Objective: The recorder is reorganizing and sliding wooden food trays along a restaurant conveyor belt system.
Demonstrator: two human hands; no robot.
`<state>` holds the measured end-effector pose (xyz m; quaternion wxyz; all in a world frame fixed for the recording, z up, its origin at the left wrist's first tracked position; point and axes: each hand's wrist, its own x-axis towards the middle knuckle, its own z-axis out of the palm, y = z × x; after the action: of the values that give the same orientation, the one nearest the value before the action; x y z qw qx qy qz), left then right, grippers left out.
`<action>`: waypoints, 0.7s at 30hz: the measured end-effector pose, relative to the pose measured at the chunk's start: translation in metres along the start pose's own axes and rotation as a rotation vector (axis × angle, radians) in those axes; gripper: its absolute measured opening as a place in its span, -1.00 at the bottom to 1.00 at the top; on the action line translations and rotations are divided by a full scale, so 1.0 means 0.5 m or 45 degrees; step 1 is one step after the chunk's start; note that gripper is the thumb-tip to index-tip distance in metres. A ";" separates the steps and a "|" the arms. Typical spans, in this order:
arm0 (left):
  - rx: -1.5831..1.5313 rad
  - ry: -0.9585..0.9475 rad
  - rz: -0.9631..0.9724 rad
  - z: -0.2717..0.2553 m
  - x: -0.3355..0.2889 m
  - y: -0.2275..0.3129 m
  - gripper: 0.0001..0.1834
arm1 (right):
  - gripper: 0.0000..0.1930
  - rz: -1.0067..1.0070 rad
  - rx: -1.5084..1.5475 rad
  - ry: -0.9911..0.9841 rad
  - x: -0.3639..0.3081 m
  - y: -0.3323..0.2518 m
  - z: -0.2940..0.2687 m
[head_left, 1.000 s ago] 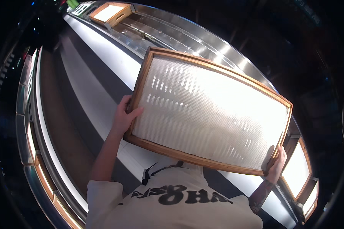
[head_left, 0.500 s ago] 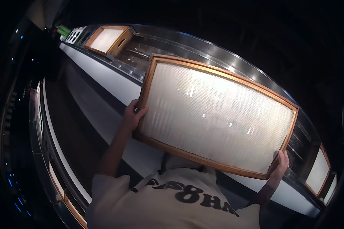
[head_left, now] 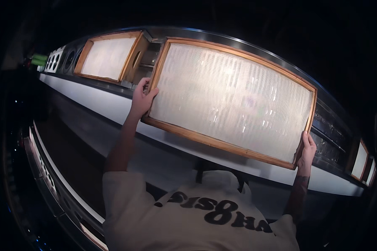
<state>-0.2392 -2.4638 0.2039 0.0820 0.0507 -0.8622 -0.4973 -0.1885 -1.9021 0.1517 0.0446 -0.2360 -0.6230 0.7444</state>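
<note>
Both my hands hold a large wood-framed panel point(head_left: 234, 96), whose face is pale, shiny and finely ribbed. My left hand point(head_left: 144, 98) is closed round its left side, thumb over the front edge. At the lower right corner, my right hand point(head_left: 307, 148) grips the frame's side. The panel tilts, its right end lower than its left, and covers much of the long metal counter behind it. What lies behind the panel is hidden.
Left of the panel stands a wooden box point(head_left: 134, 62) with a pale face and a hole in its side. Grey pieces with round openings point(head_left: 56, 60) sit beyond it. Smaller framed panels point(head_left: 360, 161) stand far right. A white ledge point(head_left: 88, 94) runs along the counter's front.
My hands have raised the panel and moved it away from my body, over the counter. My view has shifted, and the box on the left looks larger. Both hands keep their hold.
</note>
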 end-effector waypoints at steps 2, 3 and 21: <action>0.023 -0.026 0.089 -0.002 0.046 -0.042 -0.68 | -0.69 0.000 -0.019 0.032 0.021 0.038 0.044; 0.051 -0.036 0.109 0.008 0.063 -0.061 -0.67 | -0.68 0.023 -0.018 0.075 0.024 0.053 0.058; 1.098 0.196 0.368 -0.035 0.137 -0.123 -0.66 | -0.65 -0.026 -0.084 0.145 0.050 0.143 0.199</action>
<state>-0.3025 -2.5210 0.1653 0.1858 -0.0037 -0.9800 -0.0714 -0.2347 -1.9992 0.0876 0.0797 -0.2729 -0.6460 0.7085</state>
